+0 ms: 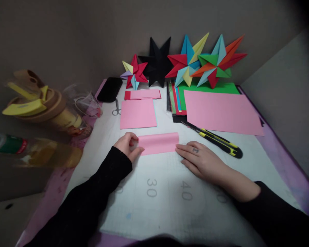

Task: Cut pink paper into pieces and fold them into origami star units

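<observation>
White gridded mat (pixel 154 209), pink paper strip (pixel 159 144) curled over on top. Left hand (pixel 128 145) bent round left end, can't tell if pinching; right hand (pixel 199 159) flat-ish, fingers extended at right edge. Probably light, creases easy, best held by ends.

Looks dim and greyish overall, brightest on the white mat (pixel 167 171) toward six o'clock, darkens to black in the two o'clock corner, and shows bottle (pixel 51 152) and tumbler (pixel 54 103) at nine o'clock blurred and stretched.
</observation>
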A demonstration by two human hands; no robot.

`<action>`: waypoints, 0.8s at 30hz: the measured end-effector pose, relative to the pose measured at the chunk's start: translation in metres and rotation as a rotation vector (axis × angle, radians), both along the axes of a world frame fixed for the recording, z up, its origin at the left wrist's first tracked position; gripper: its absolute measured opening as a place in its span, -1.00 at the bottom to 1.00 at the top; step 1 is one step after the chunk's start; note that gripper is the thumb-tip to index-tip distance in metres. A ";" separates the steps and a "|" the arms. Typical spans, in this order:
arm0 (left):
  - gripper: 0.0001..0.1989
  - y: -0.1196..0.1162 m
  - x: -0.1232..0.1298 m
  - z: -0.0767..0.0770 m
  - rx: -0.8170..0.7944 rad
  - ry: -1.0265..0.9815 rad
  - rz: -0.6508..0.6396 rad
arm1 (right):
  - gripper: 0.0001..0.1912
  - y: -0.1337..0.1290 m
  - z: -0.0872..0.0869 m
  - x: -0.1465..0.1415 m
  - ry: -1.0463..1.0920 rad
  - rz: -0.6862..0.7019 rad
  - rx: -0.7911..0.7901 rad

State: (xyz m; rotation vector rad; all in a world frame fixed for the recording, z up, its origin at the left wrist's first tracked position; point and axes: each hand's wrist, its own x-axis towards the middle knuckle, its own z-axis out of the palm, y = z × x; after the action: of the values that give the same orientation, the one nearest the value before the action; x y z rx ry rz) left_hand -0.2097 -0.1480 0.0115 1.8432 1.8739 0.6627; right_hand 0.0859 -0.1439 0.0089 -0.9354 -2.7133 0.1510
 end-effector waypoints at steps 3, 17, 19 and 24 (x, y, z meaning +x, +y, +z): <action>-0.71 -0.001 0.003 0.001 -0.053 -0.136 0.034 | -0.65 0.000 0.000 0.000 0.004 0.006 0.002; -0.71 -0.001 0.007 0.006 -0.144 -0.146 0.124 | -0.63 0.000 0.000 0.001 -0.025 0.013 0.006; -0.70 -0.002 0.007 0.008 -0.150 -0.152 0.134 | -0.63 0.001 0.000 0.001 -0.019 0.017 0.005; -0.67 -0.002 0.008 0.010 -0.153 -0.172 0.150 | -0.63 0.001 0.001 0.001 -0.002 0.012 -0.023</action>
State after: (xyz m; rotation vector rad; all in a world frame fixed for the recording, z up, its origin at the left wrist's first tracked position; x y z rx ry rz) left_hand -0.2018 -0.1504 0.0211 1.5135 1.9046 0.6836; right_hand 0.0869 -0.1434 0.0095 -0.9268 -2.7249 0.1833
